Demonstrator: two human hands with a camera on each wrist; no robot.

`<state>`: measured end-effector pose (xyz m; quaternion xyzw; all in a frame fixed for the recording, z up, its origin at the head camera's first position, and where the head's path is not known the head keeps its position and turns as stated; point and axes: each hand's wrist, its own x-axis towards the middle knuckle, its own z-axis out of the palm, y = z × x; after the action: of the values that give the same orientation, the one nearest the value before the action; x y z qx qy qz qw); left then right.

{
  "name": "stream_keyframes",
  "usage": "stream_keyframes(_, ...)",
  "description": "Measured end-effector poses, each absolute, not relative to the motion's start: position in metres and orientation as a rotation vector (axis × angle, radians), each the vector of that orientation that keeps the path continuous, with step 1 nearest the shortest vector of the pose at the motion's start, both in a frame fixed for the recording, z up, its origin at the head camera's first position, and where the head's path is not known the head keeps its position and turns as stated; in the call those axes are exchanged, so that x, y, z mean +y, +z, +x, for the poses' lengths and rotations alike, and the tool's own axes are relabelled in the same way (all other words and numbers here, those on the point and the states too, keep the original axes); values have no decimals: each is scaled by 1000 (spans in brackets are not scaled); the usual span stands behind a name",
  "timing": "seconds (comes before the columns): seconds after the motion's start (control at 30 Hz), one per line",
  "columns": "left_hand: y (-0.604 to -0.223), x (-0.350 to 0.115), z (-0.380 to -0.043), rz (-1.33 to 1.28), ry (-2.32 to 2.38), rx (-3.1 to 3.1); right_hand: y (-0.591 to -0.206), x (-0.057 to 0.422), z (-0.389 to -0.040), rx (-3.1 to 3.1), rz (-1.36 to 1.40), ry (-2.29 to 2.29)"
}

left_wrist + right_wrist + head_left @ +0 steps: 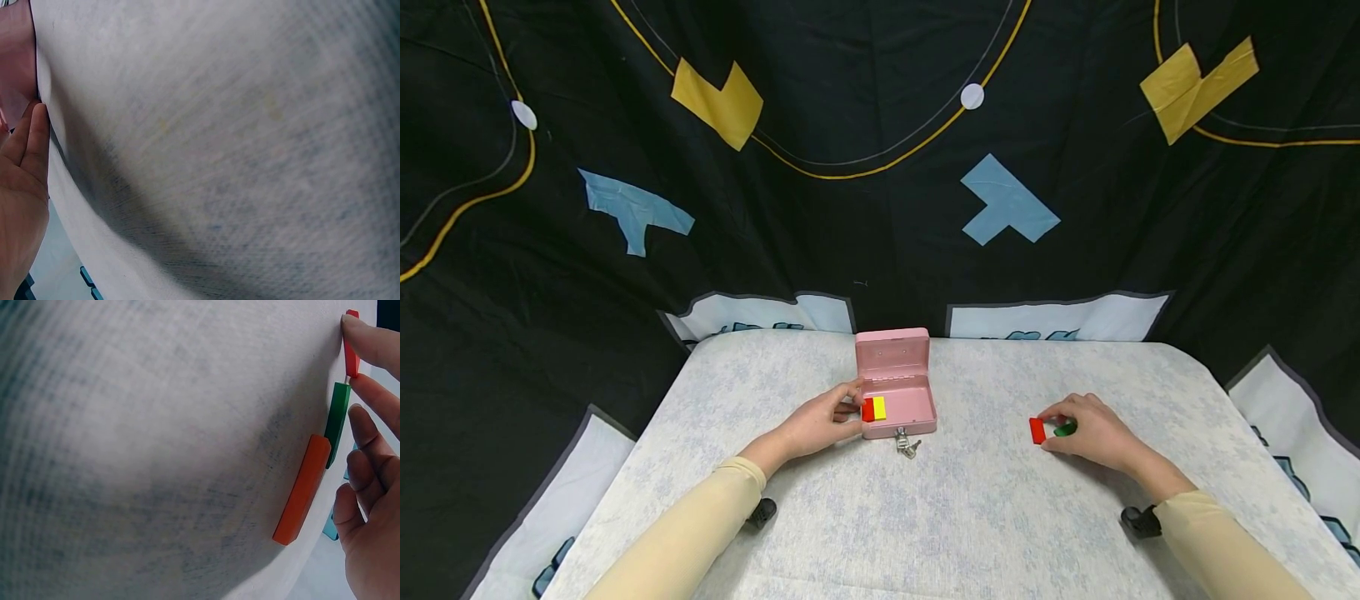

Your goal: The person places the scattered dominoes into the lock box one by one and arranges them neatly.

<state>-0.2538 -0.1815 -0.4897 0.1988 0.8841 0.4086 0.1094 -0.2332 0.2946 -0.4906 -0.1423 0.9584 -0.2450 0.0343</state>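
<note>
My left hand (823,421) is at the left side of a small pink metal cash box (901,429); in the left wrist view its fingers (37,134) reach the box's side wall. The box's lid stands up. Inside, at the left, a red block (868,410) lies beside a yellow block (880,407). To the right on the table, my right hand (1097,433) pinches another red block (1037,431) by its ends. A green block (1065,428) lies under that hand, and in the right wrist view an orange block (302,490) lies behind the green one.
A padlock (902,438) with keys (912,450) hangs at the box's front. A pale patterned cloth (955,517) covers the table. Behind it hangs a black curtain (865,250) with tape patches and cords.
</note>
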Motion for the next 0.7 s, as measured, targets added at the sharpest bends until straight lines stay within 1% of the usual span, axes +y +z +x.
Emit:
stream_keyframes(0.47,-490,-182,-254,591,1211,2594,-489,292,-234,3003,-504,-699)
stream_keyframes(0.7,-489,-182,-254,592,1208,2593,-488,287,-239,3000,-415,-732)
